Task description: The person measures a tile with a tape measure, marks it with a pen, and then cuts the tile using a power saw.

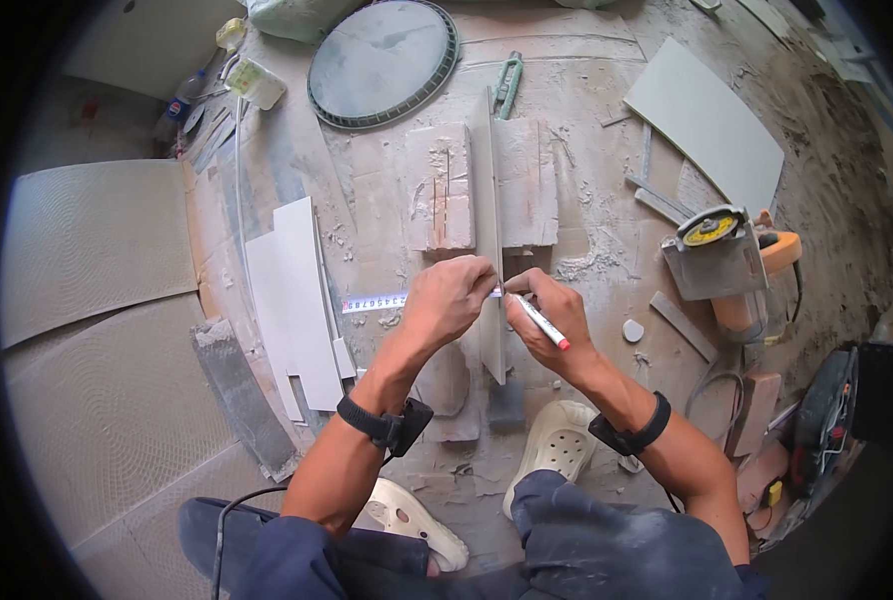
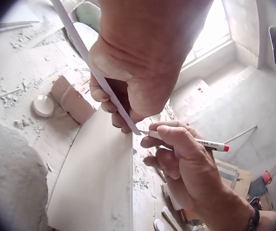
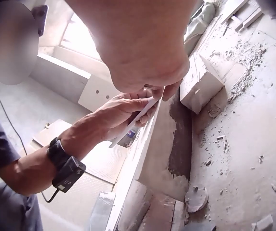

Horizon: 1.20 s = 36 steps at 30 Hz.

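A pale tile [image 1: 494,345] stands on edge between two blocks [image 1: 443,190], seen nearly edge-on from the head. My left hand [image 1: 452,298] pinches a white measuring strip [image 1: 369,303] with printed numbers, its end at the tile's upper edge. In the left wrist view the strip [image 2: 110,91] runs under the curled left fingers. My right hand [image 1: 552,318] grips a white marker [image 1: 539,322] with a red end, its tip by the strip's end. The right wrist view shows the left hand [image 3: 123,113] holding the strip; the marker is hidden there.
An angle grinder [image 1: 722,255] lies at the right, below a large loose tile [image 1: 712,120]. White tile strips [image 1: 305,300] lie at the left, near a grey slab [image 1: 242,400]. A round lid [image 1: 384,62] and a green tool [image 1: 509,85] are farther back. Dust and crumbs cover the floor.
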Available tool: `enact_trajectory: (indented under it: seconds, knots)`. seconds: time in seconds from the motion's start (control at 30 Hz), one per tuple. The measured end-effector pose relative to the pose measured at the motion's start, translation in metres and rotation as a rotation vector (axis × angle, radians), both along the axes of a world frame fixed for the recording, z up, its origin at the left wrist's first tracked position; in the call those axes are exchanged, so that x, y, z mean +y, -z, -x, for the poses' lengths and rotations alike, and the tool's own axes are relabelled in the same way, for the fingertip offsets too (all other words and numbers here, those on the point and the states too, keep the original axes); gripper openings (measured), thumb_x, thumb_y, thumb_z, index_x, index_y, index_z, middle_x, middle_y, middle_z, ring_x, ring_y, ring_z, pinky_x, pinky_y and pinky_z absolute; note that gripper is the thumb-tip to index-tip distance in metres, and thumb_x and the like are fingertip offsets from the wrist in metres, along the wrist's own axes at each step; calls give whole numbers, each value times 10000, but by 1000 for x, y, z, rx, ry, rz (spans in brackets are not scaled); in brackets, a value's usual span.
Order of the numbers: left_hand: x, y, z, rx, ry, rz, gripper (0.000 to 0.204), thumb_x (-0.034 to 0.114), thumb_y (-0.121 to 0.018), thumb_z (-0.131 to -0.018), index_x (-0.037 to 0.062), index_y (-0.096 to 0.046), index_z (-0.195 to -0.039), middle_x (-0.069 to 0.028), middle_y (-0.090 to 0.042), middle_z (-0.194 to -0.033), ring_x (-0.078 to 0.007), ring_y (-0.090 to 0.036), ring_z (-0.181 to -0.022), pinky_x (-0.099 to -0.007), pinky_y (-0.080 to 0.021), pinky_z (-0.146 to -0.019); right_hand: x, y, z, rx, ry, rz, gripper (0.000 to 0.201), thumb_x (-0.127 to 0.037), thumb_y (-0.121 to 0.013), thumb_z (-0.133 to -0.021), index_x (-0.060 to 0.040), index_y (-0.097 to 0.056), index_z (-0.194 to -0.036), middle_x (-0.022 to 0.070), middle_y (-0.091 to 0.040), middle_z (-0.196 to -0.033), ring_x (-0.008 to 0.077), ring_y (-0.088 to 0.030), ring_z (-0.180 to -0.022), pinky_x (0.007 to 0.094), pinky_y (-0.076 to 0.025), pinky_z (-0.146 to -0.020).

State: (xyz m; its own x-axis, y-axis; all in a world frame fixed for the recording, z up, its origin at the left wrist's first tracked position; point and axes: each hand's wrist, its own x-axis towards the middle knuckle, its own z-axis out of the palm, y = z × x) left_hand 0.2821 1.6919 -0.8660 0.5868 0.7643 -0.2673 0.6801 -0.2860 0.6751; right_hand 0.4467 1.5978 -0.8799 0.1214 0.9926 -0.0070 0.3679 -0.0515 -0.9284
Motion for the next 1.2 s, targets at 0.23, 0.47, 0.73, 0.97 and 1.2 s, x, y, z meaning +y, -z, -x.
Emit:
enact_trajectory:
  seconds: [0.23,0.47,0.73,0.97,1.2]
  knots:
    - [-34,0,13,-11,13,10,165,178,-640,-928,17,-676,-926,-192,-666,-859,-392,-659,-814,-450,-500,-693,-35,-2,14,-46,9,49,176,-167,-664,-897,-15,-643,-984,191,-690,-859,377,-695,-764,418,-547,-684]
    - [-67,3,24,-19,6,24,166,189,-648,-922,26,-676,-922,-193,-667,-863,-399,-656,-822,-451,-500,-694,-67,-6,25,-15,4,106,177,-168,-660,-894,-13,-649,-980,194,-695,-867,380,-698,-772,421,-554,-690]
    - [-92,0,32,13,-9,81,160,188,-652,-912,30,-676,-920,-198,-667,-852,-402,-658,-820,-455,-503,-697,-93,-6,34,-57,4,44,160,-153,-673,-918,-15,-650,-996,176,-675,-804,295,-683,-666,372,-528,-621]
    - [-112,4,41,0,17,65,151,183,-648,-905,36,-679,-925,-196,-670,-870,-404,-662,-842,-455,-505,-707,-112,-10,40,-73,-24,66,175,-176,-673,-889,-33,-641,-986,185,-689,-867,390,-686,-786,440,-549,-697]
    - [-136,11,53,-11,40,108,156,185,-648,-914,34,-676,-935,-194,-671,-881,-402,-659,-842,-453,-504,-705,-133,-13,45,-100,-39,98,139,-141,-671,-898,-30,-658,-981,182,-682,-835,339,-680,-729,398,-527,-664]
